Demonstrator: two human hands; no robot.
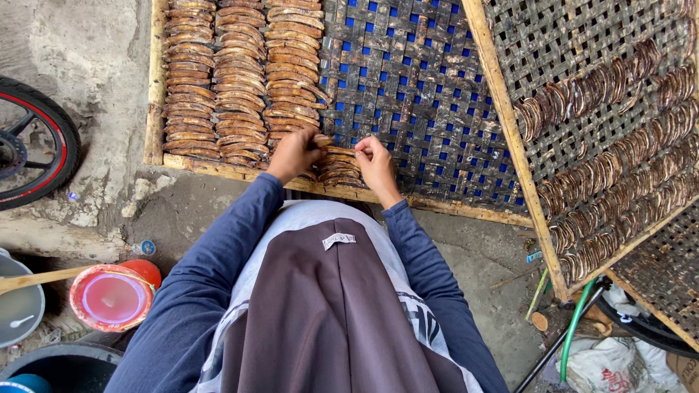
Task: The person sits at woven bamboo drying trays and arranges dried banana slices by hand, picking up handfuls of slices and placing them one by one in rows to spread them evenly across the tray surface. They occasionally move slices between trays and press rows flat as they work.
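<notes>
A woven bamboo drying rack [422,94] with a wooden frame lies on the ground in front of me. Rows of brown dried banana slices [240,73] cover its left part. My left hand [293,153] and my right hand [376,161] meet at the rack's near edge, both pinching one brown slice [339,150] above a short new row of slices [339,173]. My blue sleeves and a brown-grey garment fill the lower middle of the view.
A second rack [604,131] with rows of slices leans tilted at the right. A motorbike wheel [33,145] stands at the left. A red plastic bowl [109,297] and a grey basin [18,306] sit lower left. A green hose [575,331] lies lower right.
</notes>
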